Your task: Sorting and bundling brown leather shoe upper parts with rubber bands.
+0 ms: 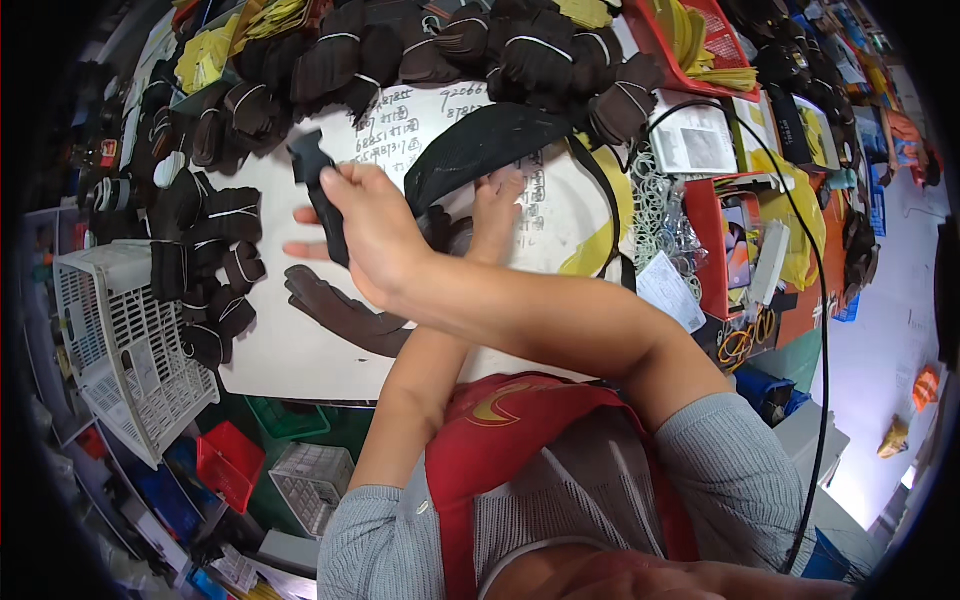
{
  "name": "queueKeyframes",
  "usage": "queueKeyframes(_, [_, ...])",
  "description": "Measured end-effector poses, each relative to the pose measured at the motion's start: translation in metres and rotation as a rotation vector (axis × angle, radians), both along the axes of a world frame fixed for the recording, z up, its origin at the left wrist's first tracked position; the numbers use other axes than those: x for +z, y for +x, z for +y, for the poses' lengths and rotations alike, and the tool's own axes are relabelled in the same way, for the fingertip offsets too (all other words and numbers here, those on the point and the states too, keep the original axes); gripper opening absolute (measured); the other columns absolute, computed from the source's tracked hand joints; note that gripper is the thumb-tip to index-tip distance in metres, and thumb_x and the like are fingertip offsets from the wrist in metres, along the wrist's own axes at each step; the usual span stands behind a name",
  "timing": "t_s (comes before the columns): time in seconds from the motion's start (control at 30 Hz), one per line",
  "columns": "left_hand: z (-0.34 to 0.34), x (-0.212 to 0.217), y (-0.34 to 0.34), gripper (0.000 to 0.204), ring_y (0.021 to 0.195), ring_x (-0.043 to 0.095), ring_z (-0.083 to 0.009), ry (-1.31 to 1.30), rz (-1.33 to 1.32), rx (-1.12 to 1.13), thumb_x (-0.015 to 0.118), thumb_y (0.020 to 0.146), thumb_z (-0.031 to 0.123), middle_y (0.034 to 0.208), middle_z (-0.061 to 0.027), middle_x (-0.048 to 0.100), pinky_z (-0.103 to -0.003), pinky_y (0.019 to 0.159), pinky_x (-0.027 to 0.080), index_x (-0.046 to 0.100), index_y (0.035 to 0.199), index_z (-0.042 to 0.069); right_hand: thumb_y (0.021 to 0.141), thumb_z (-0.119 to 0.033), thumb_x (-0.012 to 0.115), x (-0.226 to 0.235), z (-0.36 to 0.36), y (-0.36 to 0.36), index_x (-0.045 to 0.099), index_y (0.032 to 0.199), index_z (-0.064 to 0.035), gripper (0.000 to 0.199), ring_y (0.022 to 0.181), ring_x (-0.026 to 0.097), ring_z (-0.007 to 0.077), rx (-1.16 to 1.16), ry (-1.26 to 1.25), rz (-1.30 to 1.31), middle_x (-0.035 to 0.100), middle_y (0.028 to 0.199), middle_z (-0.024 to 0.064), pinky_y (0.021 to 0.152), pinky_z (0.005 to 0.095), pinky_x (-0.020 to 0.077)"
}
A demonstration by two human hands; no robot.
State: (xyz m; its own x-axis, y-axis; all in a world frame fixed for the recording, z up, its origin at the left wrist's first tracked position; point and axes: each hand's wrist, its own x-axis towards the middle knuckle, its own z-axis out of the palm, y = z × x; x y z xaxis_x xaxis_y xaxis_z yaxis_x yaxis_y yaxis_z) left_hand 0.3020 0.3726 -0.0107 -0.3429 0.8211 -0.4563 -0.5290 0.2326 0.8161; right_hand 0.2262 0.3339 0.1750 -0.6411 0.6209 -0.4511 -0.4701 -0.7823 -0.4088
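Note:
My arms cross over the white worktop (285, 345), the right forearm above the left. My right hand (375, 225), on the left side, is closed on a black T-shaped piece (318, 180), held upright with its wide end at the top. Under the lower edge of a large black curved piece (490, 145), my left hand (497, 200) grips that edge; some of its fingers are hidden. Smaller dark pieces (435, 225) lie between the hands, partly covered. A brown curved stack (345, 315) rests below my right hand.
Tied bundles of dark pieces (540, 55) line the far edge and left side. A white basket (130, 350) stands at left. Red trays (700, 50) with yellow pieces, a yellow sheet (622, 195), pale rubber rings (655, 215) and a hanging black cable (822, 300) are at right.

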Motion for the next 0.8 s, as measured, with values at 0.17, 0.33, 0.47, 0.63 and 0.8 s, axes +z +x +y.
queueKeyframes(0.17, [-0.031,-0.011,-0.06,0.065,0.13,0.045,-0.0298,-0.054,0.086,-0.234,0.054,0.097,0.043,0.144,-0.0147,0.044,-0.038,0.098,0.045,0.035,0.145,0.004,0.099,-0.02,0.052,-0.024,-0.022,0.039,0.042,0.118,-0.0009,0.028,0.088,0.059,0.0185,0.187,-0.042,-0.052,0.05,0.106,0.0105,0.068,0.042,0.0628])
queueKeyframes(0.33, [-0.074,-0.029,-0.055,0.059,0.124,0.05,-0.0237,0.293,0.099,-0.255,0.053,0.093,0.019,0.14,-0.0134,0.047,-0.035,0.103,0.04,0.033,0.146,0.003,0.093,-0.017,0.059,-0.044,-0.007,0.12,0.051,0.11,-0.0064,0.021,0.072,0.058,0.0151,0.194,0.098,-0.162,0.055,0.089,0.0046,0.051,0.0244,0.0454])
queueKeyframes(0.47, [-0.088,-0.013,-0.021,0.044,0.099,0.06,-0.0148,0.233,0.379,-0.774,0.058,0.089,0.01,0.108,-0.0069,0.063,-0.03,0.082,0.05,0.053,0.132,0.0,0.093,-0.017,0.057,-0.065,0.054,0.197,0.053,0.101,-0.013,0.01,0.063,0.053,0.0098,-0.079,0.144,-0.239,0.056,0.084,0.0007,0.049,0.0226,0.038])
queueKeyframes(0.63, [-0.147,0.058,-0.038,0.037,0.091,0.063,-0.0171,0.202,0.482,-1.063,0.062,0.091,0.018,0.109,-0.0113,0.066,-0.031,0.082,0.051,0.06,0.124,0.002,0.095,-0.016,0.057,-0.078,0.092,0.246,0.055,0.111,-0.0087,0.018,0.074,0.061,0.012,0.048,0.456,-0.516,0.061,0.09,0.0013,0.06,0.0238,0.0476])
queueKeyframes(0.8, [-0.19,0.263,-0.138,0.042,0.097,0.062,-0.0216,0.359,1.084,-0.492,0.072,0.079,0.022,0.113,-0.0117,0.066,-0.033,0.082,0.051,0.064,0.114,0.0,0.074,-0.009,0.074,-0.066,0.03,0.37,0.05,0.133,-0.0026,0.064,0.132,0.041,0.0386,1.293,1.79,-1.096,0.054,0.131,0.0204,0.111,0.0436,0.0337])
